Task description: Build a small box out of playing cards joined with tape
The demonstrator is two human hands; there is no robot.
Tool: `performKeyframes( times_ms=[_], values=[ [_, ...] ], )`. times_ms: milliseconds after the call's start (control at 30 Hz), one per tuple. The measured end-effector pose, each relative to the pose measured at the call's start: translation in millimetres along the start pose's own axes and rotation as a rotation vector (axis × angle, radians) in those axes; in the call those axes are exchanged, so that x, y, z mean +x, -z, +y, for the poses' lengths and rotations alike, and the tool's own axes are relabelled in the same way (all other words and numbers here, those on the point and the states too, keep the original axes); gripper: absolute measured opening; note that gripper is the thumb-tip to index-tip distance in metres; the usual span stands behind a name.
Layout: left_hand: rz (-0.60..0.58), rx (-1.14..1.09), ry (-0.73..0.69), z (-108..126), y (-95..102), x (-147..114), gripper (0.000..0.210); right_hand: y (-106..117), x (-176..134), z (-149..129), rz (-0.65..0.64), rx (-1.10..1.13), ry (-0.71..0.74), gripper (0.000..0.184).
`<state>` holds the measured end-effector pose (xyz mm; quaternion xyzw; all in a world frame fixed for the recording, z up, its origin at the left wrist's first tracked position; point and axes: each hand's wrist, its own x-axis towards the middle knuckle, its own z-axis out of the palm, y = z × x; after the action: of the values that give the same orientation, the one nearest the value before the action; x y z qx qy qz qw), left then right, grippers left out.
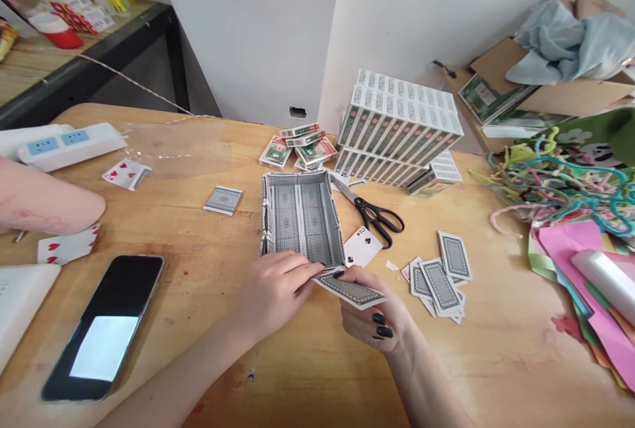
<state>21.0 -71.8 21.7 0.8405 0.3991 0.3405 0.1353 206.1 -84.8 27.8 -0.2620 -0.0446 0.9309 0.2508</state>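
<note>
An open box made of playing cards, patterned grey backs showing, stands in front of me on the wooden table. My left hand is closed over its near wall, fingertips at the near right corner. My right hand pinches a playing card between thumb and fingers, back side up. That card's left end meets the box's near wall under my left fingertips; whether it is tucked in there is hidden. Black-handled scissors lie right of the box, beside a two of spades.
Several loose cards lie to the right, a single card to the left. Card packs are stacked behind. A phone, a power strip and another person's arm are at left; coloured paper and pipe cleaners at right.
</note>
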Motion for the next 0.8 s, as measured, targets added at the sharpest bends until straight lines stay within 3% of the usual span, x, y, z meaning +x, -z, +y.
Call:
performKeyframes(
  times_ms=[300, 567, 800],
  values=[
    [-0.008, 0.019, 0.002, -1, -1.3, -2, 0.014, 7, 4, 2, 0.100, -0.058, 0.002, 0.038],
    [-0.013, 0.028, 0.019, -2, -2.5, -5, 0.012, -18, 1, 0, 0.504, -0.141, 0.089, 0.029],
    [0.002, -0.010, 0.018, -1, -1.0, -2, 0.011, -28, 2, 2, 0.538, -0.167, 0.158, 0.029]
  ],
)
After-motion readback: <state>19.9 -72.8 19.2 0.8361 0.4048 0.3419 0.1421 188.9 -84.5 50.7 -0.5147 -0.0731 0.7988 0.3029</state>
